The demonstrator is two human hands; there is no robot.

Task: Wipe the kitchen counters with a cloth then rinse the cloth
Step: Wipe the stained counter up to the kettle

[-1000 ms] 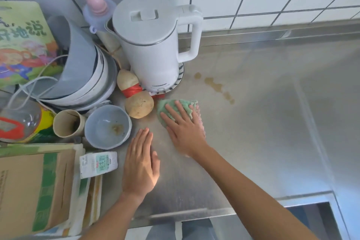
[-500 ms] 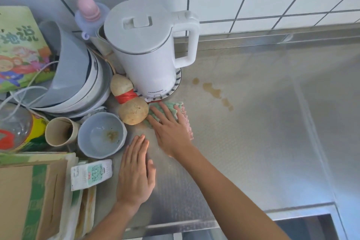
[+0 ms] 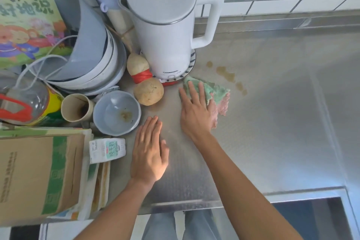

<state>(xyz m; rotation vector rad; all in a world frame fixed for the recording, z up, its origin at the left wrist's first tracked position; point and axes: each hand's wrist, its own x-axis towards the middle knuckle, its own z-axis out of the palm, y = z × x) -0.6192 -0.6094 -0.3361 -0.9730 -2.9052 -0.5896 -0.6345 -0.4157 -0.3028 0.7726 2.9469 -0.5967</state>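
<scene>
The green and pink fluffy cloth (image 3: 216, 95) lies flat on the embossed stainless-steel surface (image 3: 272, 132), just in front of the white plastic electric kettle (image 3: 167, 25) and touching the edge of its round base. The right hand (image 3: 196, 111) presses down on the cloth's left part, its fingers (image 3: 194, 91) straight and slightly spread, pointing toward the kettle. A trail of brownish dried stains (image 3: 226, 73) marks the surface to the right of the kettle, just beyond the cloth. The left hand (image 3: 149, 154) rests flat on the bare surface well in front of the kettle, fingers straight and pressed together, holding nothing. To the left of the kettle lies a tan gourd tied with a red band (image 3: 146, 82), and farther left a pale blue bowl (image 3: 116, 113), a beige cup (image 3: 77, 107) and a stack of white and grey dishes (image 3: 93, 54). A small white milk carton (image 3: 107, 150) lies beside the left hand.
</scene>
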